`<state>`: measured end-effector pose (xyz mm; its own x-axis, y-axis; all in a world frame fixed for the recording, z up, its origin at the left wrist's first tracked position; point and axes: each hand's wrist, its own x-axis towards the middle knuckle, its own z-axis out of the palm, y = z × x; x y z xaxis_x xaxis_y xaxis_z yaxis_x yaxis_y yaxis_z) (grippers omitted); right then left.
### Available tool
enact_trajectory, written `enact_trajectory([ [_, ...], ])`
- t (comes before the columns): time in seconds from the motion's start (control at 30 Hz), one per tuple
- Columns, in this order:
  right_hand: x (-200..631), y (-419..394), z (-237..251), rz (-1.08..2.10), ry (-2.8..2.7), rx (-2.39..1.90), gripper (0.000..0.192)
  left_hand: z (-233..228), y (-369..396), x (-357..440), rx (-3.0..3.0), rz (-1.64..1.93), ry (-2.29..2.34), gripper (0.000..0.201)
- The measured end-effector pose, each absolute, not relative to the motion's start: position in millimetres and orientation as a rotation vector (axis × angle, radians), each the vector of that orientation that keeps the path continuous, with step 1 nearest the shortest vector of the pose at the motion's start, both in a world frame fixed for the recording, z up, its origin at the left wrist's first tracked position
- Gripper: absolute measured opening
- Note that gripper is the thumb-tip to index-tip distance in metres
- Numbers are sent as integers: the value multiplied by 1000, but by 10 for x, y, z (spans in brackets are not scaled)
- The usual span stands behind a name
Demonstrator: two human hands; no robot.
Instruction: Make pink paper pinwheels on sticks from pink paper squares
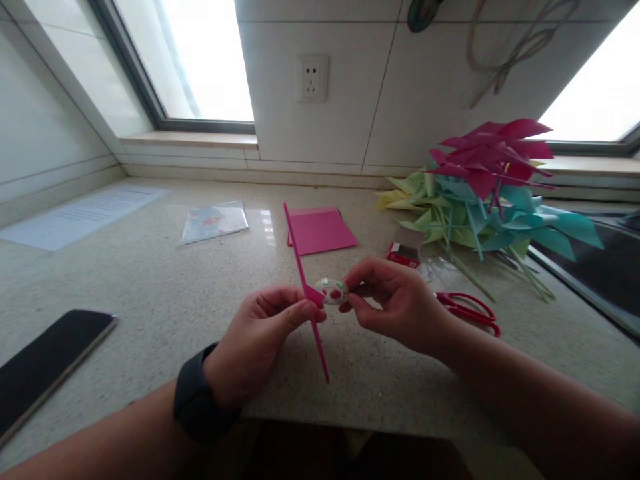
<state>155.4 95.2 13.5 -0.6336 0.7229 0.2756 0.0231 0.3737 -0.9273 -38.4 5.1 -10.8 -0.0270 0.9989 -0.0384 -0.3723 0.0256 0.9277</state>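
From where I stand, both hands meet over the table [150, 287], near its front edge. The left hand [263, 330] comes in from the lower left, a dark watch [200, 393] on its wrist, thumb and forefinger pinching a slim pink stick [297, 250] where a small folded pink piece [313, 295] juts toward the other hand. The stick slants, its top leaning left. The right hand [400, 300] reaches in from the other side, palm turned inward and fingers curled, pinching a small roll of clear tape [327, 298] by its right edge; the roll is right up against the pink piece (whether they actually touch, I can't tell).

Beyond the right hand sits a small red box [404, 255], its contents hidden from me. A clear plastic sleeve [215, 222] lies farther back on the left with a printed picture inside. Between them is a stack of pink paper [323, 230]. Red-handled scissors [467, 310] lie beside the right wrist, and a heap of paper pinwheels [493, 160], pink, teal and yellow-green, fills the back right.
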Motion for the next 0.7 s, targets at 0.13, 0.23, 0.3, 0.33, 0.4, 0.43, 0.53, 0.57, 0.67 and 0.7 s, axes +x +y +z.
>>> enact_trajectory([
  [0.13,1540,931,126,1319,-1942,-614,13,-124,39,-373,895,1361,968,13],
  [0.23,1533,913,136,1390,-1900,-628,28,-145,34,-376,903,1347,965,14],
  [0.3,1534,906,141,1420,-1900,-613,39,-155,31,-380,912,1332,960,13],
  [0.33,1536,906,142,1417,-1920,-594,42,-156,30,-380,920,1327,960,12],
  [0.4,1543,908,139,1373,-1989,-554,44,-149,28,-378,943,1316,956,11],
  [0.43,1548,910,137,1341,-2028,-547,44,-142,27,-375,956,1313,950,11],
  [0.53,1565,911,142,1276,-2118,-542,38,-118,26,-364,977,1302,930,9],
  [0.57,1570,909,149,1280,-2132,-544,37,-111,26,-362,983,1300,927,9],
  [0.67,1579,901,173,1349,-2127,-551,34,-104,26,-364,1013,1289,928,11],
  [0.7,1578,901,178,1366,-2119,-554,32,-105,25,-366,1021,1285,930,12],
])
